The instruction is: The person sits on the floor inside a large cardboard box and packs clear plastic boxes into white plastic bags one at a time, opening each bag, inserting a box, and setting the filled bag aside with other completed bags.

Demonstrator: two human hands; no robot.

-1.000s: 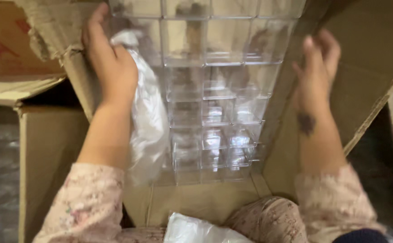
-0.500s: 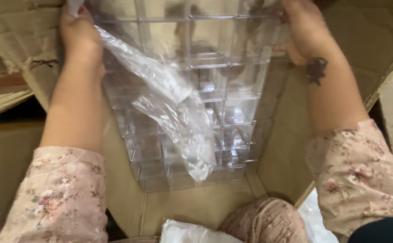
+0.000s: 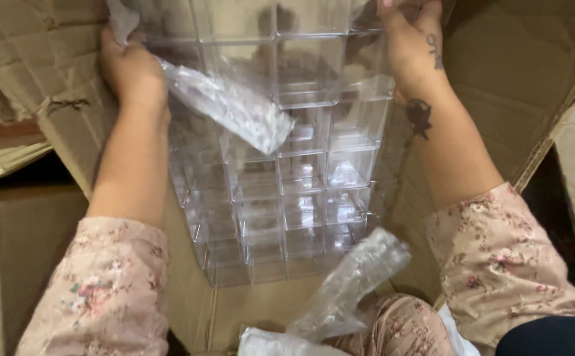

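Fingers (image 3: 126,62) around a clear, gridded plastic organizer (image 3: 300,118), crinkly wrap (image 3: 228,109).

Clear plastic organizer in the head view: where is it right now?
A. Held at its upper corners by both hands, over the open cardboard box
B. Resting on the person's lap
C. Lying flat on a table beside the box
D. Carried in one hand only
A: the left hand and the right hand each grip an upper side of the clear organizer, which hangs inside the open cardboard box.
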